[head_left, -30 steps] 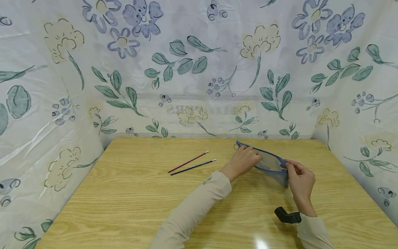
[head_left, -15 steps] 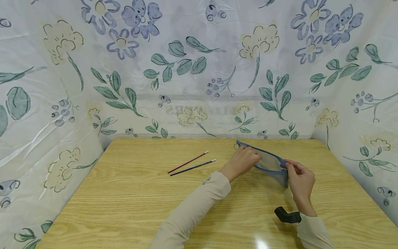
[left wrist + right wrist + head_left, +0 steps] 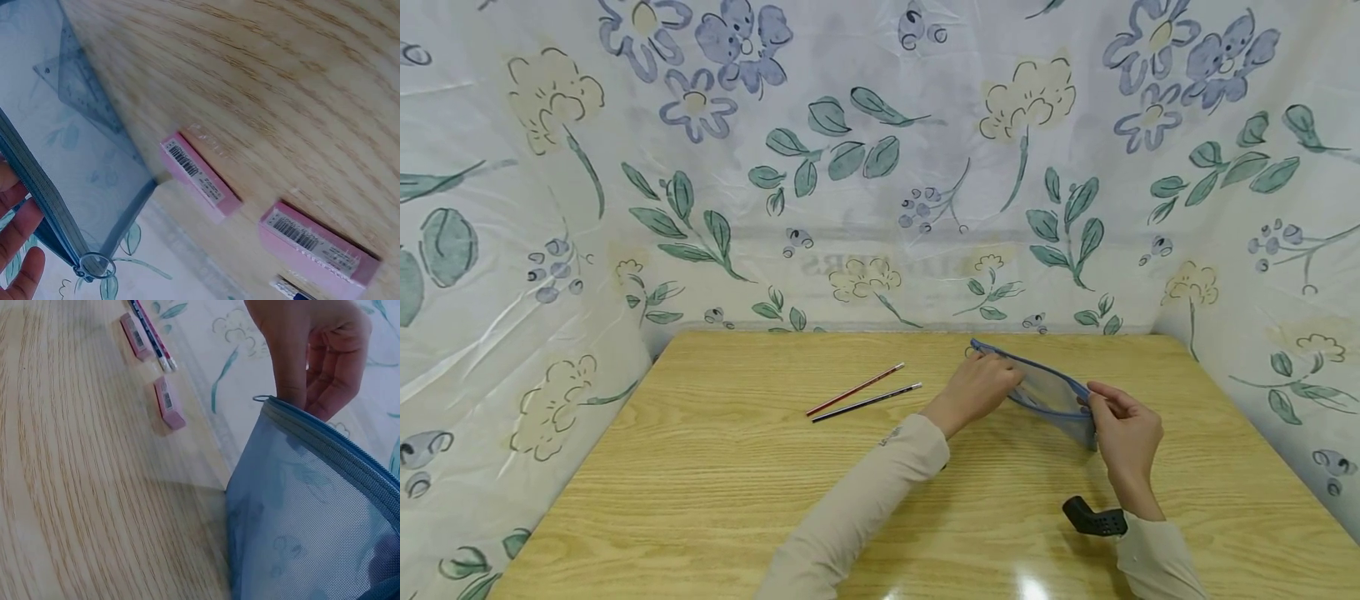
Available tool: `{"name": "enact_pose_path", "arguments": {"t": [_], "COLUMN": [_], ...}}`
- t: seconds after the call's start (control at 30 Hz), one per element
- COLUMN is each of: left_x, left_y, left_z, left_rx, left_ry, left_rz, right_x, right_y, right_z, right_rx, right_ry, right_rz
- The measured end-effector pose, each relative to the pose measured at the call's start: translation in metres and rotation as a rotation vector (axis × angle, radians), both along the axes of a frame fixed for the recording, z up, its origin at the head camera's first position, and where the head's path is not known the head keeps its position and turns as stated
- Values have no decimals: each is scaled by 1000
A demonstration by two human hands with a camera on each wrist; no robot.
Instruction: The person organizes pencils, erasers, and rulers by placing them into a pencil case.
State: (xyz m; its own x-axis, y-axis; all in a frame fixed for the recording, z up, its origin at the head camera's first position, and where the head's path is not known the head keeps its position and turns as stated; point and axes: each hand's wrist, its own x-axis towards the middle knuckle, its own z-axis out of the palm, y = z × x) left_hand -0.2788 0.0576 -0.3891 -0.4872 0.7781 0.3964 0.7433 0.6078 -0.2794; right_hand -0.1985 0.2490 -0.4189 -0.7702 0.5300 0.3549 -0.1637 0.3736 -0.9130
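A blue mesh zipper pouch (image 3: 1051,392) is held up at the back right of the table, its mouth parted. My left hand (image 3: 976,390) grips the rim near the end with the zipper pull ring (image 3: 97,265). At the opposite end my right hand (image 3: 1126,435) pinches the edge between thumb and fingers. Through the mesh in the left wrist view, a clear set square (image 3: 84,94) shows inside the pouch. Two pink boxed erasers (image 3: 200,178) lie on the table beside it; my left arm hides them in the head view.
A red pencil (image 3: 855,389) and a dark pencil (image 3: 867,402) lie left of my left hand on the wooden table (image 3: 715,483). Flowered cloth (image 3: 880,192) hangs at the back and both sides. A black device (image 3: 1093,518) juts from my right wrist.
My left hand has shifted slightly left along the pouch's rim over the last half second. The right hand has stayed nearly still, and the pencils lie as before.
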Motion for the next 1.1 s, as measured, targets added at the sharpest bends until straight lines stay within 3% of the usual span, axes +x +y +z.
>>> {"name": "enact_pose_path", "arguments": {"t": [0.37, 0.83, 0.97, 1.1], "left_x": [2, -1, 1, 4], "left_y": [-5, -29, -36, -42], "left_z": [1, 7, 7, 9], "left_rx": [1, 136, 214, 303], "left_ry": [-45, -197, -311, -489], "left_rz": [-44, -54, -44, -19], "right_x": [0, 0, 0, 0], "right_y": [0, 1, 0, -1], "right_z": [-1, -1, -1, -1], "right_rx": [3, -6, -14, -7], "right_ry": [14, 25, 26, 36], "right_rz": [-17, -16, -17, -23]}}
